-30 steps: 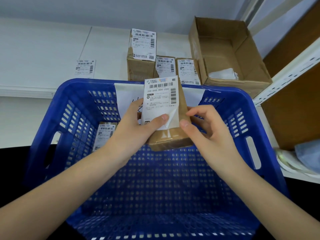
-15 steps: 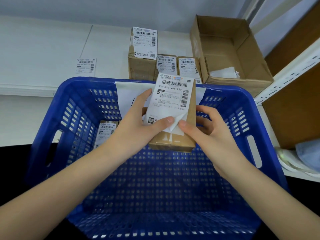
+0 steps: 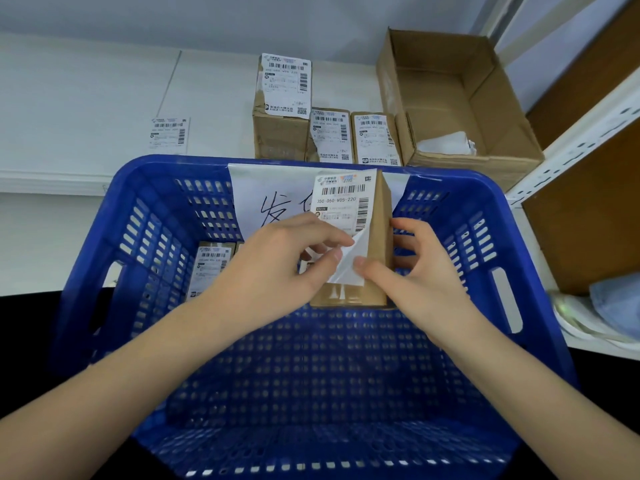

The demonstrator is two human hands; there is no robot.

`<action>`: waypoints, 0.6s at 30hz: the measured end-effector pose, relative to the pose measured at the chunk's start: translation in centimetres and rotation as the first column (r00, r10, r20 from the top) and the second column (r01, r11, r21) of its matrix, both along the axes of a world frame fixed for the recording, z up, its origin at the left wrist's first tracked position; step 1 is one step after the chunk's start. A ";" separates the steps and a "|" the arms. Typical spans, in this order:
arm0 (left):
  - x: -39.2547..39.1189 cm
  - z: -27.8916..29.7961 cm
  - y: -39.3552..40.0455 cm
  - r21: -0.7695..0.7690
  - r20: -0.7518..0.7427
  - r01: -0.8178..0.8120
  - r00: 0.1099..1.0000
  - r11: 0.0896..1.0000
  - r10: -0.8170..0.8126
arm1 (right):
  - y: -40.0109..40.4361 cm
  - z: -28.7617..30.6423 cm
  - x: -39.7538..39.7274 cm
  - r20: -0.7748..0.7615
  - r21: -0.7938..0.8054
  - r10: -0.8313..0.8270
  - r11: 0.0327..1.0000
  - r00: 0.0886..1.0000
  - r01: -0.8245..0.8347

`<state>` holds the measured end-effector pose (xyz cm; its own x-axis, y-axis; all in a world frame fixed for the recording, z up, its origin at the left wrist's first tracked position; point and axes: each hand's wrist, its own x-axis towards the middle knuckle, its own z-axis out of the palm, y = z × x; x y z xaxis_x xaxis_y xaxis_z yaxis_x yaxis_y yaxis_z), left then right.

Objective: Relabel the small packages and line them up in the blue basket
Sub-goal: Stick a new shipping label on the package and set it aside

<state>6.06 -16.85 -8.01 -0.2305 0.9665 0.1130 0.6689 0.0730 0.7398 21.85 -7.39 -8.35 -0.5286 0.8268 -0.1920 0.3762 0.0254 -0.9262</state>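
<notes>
Over the blue basket (image 3: 104,258) I hold a small brown package (image 3: 377,258) upright. A white shipping label (image 3: 341,206) lies on its front, its lower right corner curled away from the cardboard. My left hand (image 3: 277,268) pinches that loose corner between thumb and fingers. My right hand (image 3: 412,271) grips the package's right side, thumb on its front. Another labelled package (image 3: 209,271) stands inside the basket against the far left wall. Three labelled packages (image 3: 332,136) wait on the white shelf behind the basket.
A sheet of paper with handwriting (image 3: 266,199) hangs on the basket's far wall. A loose label (image 3: 169,135) lies on the shelf at the left. An open cardboard box (image 3: 460,109) stands at the back right, beside a white metal rack (image 3: 571,140).
The package has come down and to the right, closer to the basket's far wall. My left fingers have shifted over the label's lower part and taken its curled corner.
</notes>
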 end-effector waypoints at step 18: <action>0.4 -0.2 0.4 -0.129 0.194 -0.242 0.945 0.962 0.263 | -1.5 -0.9 -0.2 0.204 0.128 0.077 0.986 0.976 -0.104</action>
<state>6.43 -16.43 -8.25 -0.4762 0.8774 -0.0590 0.4516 0.3016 0.8397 21.65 -8.89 -9.22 -0.5655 0.8029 -0.1887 0.5416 0.1890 -0.8191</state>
